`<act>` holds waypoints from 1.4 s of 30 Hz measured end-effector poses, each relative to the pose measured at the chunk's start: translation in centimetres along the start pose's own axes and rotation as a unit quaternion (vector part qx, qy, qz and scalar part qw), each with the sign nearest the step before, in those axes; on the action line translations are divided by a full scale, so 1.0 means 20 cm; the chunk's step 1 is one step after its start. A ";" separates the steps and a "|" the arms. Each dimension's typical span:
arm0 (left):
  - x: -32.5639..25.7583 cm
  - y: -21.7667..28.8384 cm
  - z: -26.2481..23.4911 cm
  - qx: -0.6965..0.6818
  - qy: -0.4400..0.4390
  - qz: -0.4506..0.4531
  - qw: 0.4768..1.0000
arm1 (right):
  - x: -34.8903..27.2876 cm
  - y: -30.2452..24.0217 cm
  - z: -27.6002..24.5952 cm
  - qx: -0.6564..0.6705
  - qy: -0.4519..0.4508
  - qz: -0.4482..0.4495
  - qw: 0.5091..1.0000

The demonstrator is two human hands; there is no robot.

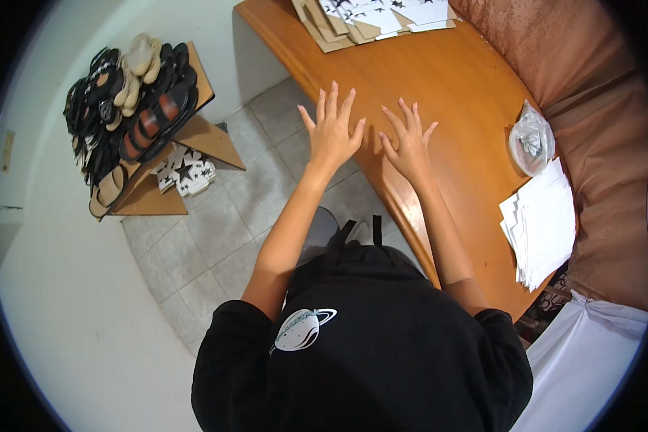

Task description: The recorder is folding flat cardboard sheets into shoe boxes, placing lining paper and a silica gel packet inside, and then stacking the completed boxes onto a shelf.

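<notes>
As both hands (pixel 371 137) spread empty | plastic bag (pixel 531 137) holds dark bits.

The table (pixel 475 108) is orange-brown wood, the paper stack (pixel 543 219) plain white, the far sheets (pixel 381 14) white with black stars, the floor tiles (pixel 223 216) pale grey, the shirt (pixel 367 353) black with a white planet, the sandals (pixel 133 93) black, beige and red-striped.

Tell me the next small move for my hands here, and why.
Probably reach the right hand toward the stack of white sheets at the table's right edge. Both it and the left hand are open, fingers spread, holding nothing, and that stack looks nearer than the star-printed pile at the far end.
</notes>
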State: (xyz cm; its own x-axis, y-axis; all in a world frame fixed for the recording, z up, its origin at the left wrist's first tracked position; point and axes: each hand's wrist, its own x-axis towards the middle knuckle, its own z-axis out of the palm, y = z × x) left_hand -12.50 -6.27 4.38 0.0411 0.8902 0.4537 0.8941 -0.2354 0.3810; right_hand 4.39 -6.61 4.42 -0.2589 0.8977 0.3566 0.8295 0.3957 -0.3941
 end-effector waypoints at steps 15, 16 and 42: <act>0.85 -0.35 0.52 0.006 -0.096 0.045 0.994 | 0.85 0.41 0.35 0.002 -0.012 0.065 0.998; 0.90 -0.39 0.54 0.004 -0.105 0.048 0.993 | 0.93 0.42 0.39 0.015 -0.017 0.075 0.997; 1.40 -0.81 0.92 0.013 -0.205 0.074 0.976 | 1.64 0.81 0.90 -0.223 -0.048 -0.035 0.973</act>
State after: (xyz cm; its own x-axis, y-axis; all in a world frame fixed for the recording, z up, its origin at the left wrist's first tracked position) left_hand -17.59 29.62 -3.89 0.3402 0.9298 0.1404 0.8758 -0.3676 0.3127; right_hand 0.37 32.82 -5.55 -0.3488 0.8942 0.2805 0.9352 0.3516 0.0421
